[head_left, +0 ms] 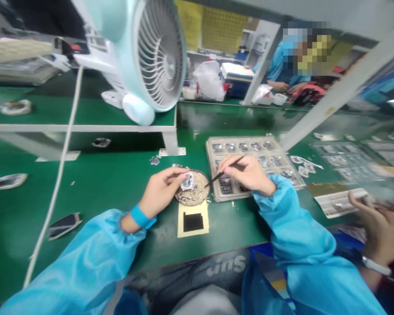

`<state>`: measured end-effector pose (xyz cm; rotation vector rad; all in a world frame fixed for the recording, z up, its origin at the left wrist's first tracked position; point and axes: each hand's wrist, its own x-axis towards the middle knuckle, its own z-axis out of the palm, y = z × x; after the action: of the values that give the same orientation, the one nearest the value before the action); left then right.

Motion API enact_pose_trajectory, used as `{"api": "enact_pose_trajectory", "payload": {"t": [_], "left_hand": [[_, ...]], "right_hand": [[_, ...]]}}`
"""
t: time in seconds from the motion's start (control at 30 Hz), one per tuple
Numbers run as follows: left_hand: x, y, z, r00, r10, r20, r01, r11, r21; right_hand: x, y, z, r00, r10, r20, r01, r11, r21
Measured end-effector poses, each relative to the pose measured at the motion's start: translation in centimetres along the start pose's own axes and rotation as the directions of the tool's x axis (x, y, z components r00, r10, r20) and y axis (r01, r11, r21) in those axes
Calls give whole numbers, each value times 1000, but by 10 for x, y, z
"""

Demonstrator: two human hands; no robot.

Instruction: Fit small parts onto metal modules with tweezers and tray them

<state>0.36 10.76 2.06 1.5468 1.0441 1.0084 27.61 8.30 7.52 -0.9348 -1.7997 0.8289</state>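
Observation:
My left hand (pixel 162 190) pinches a small white-rimmed part with a silvery middle (pixel 187 181), whose exact kind I cannot make out. It is held over a round dish (pixel 200 199) strewn with tiny pale bits. Closed around dark tweezers (pixel 218 176), my right hand (pixel 246 173) sits over the near side of a clear compartment tray (pixel 259 143). The tweezers point down and left, their tips at the dish's right edge. Small metallic parts fill several of the tray's compartments. Just below the dish lies a yellow sheet (pixel 180 232) with a black patch on it.
A pale blue fan (pixel 160 57) stands on a raised shelf (pixel 118 128) at upper left, its white cable (pixel 62 162) running down the green bench. A co-worker's hand (pixel 381 223) is at right near a white tray (pixel 325 205). A slanted metal post (pixel 331 105) rises behind my right arm.

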Motion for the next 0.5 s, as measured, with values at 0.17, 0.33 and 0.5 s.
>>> {"api": "enact_pose_trajectory", "payload": {"t": [0.17,0.33,0.5], "left_hand": [[4,3,-2,998,-54,32,55,998,-38],[5,4,-2,997,-67,30,67,998,-2],[10,4,-4,993,-120,-6,120,990,69]], "right_hand": [[-3,5,-71,759,-74,-647,-38,987,-157],[-59,-5,-138,643,-72,-763,-551,648,-525],[-112,-13,-141,637,383,-669,-760,164,-629]]}}
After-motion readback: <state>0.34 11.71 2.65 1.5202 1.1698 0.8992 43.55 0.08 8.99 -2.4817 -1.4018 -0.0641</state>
